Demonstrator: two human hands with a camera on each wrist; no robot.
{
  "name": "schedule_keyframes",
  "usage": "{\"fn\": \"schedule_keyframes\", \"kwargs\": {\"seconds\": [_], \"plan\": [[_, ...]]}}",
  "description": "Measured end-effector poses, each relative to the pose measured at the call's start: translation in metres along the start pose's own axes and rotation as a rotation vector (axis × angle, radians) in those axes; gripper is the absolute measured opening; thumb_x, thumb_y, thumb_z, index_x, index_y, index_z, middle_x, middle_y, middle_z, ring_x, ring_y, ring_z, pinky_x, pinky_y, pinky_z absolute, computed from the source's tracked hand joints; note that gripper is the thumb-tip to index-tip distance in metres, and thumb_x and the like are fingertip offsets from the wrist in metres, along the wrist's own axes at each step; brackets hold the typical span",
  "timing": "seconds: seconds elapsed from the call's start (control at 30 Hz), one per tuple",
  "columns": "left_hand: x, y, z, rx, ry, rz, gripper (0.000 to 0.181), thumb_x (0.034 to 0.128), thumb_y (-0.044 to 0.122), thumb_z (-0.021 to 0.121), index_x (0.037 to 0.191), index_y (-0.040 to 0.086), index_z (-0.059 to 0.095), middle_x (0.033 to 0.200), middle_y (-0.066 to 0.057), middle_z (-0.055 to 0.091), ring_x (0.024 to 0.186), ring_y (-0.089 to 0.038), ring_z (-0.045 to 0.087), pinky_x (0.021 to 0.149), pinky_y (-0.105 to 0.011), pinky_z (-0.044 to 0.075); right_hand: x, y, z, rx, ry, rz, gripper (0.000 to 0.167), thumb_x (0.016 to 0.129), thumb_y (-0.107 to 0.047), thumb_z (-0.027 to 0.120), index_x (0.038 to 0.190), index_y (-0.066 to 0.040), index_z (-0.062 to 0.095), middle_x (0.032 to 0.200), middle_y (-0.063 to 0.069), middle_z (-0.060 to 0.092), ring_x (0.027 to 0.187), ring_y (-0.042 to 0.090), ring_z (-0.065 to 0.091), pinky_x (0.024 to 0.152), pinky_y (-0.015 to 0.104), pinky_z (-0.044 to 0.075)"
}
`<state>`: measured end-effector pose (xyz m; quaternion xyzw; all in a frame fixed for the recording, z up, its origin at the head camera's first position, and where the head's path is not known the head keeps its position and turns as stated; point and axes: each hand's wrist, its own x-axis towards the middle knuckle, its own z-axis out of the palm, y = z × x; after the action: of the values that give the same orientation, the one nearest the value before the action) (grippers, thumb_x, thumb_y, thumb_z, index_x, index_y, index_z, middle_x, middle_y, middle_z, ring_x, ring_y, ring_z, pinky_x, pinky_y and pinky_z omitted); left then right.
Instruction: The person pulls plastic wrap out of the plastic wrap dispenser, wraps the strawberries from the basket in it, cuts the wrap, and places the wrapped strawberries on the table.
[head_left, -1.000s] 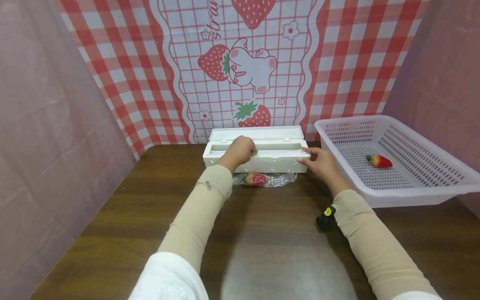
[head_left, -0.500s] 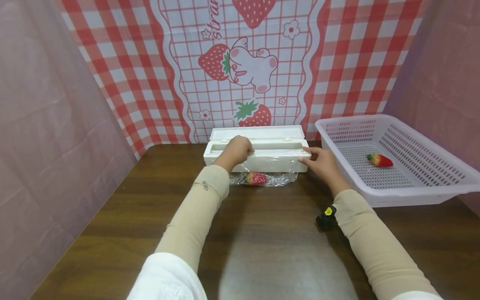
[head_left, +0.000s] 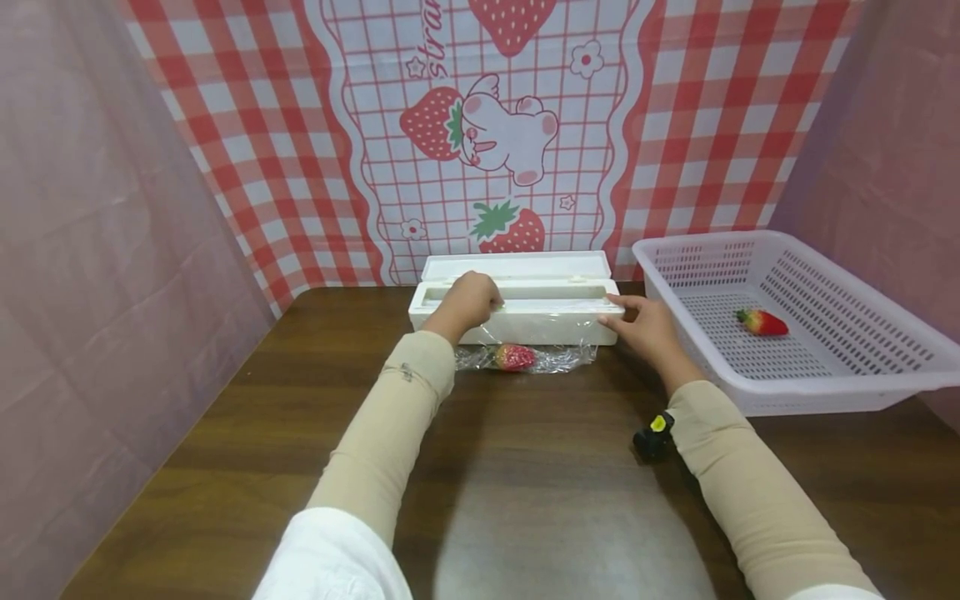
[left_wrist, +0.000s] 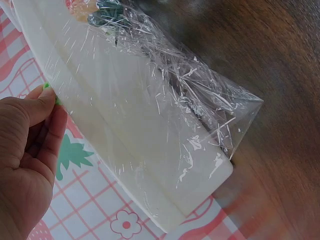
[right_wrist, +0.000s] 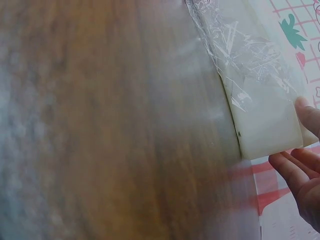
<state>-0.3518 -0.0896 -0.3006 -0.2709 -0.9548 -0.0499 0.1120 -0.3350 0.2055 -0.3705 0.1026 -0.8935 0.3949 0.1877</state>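
Observation:
A white cling film box (head_left: 442, 323) stands at the back of the table with its lid raised. Clear cling film (head_left: 562, 360) hangs over its front, loosely covering a strawberry (head_left: 516, 357) on the table. At the box's upper front edge my left hand (head_left: 471, 302) pinches a small green slide cutter (left_wrist: 47, 86) between thumb and finger. My right hand (head_left: 647, 330) grips the right end of the box, thumb on one side and fingers on another. In the left wrist view, the film lies stretched over the box's front, crumpled along the bottom.
To the right stands a white perforated basket (head_left: 720, 367) with another strawberry (head_left: 762, 322) inside. A black device with a yellow mark (head_left: 654, 435) sits at my right wrist. Behind the box rises a red checked strawberry cloth (head_left: 495, 125), with pink curtains at both sides.
My left hand has slid a short way left along the box's front edge. The right hand keeps its hold on the box end, and the strawberries stay where they were.

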Motion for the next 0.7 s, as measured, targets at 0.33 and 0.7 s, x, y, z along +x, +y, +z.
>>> {"fn": "schedule_keyframes", "kwargs": {"seconds": [0.33,0.7], "plan": [[-0.006,-0.005,-0.003,0.006,0.023,0.008,0.035,0.0757,-0.011,0.057,0.093,0.011,0.079,0.099,-0.005,0.074,0.088,-0.022,0.068,0.087,-0.032,0.052,0.0,0.0,0.0,0.001,-0.006,0.013,0.051,0.087,-0.022,0.075,0.13,0.002,0.06,0.125,0.028,0.059,0.095,0.031,0.054,0.072,0.036,0.045],[-0.008,-0.011,-0.002,-0.034,-0.012,-0.06,0.037,0.0767,-0.011,0.057,0.099,0.01,0.077,0.108,-0.006,0.072,0.101,-0.022,0.067,0.094,-0.031,0.049,0.0,0.0,0.0,-0.003,-0.002,0.012,0.05,0.087,-0.02,0.075,0.129,0.002,0.06,0.125,0.028,0.059,0.095,0.033,0.054,0.072,0.036,0.044]]}}
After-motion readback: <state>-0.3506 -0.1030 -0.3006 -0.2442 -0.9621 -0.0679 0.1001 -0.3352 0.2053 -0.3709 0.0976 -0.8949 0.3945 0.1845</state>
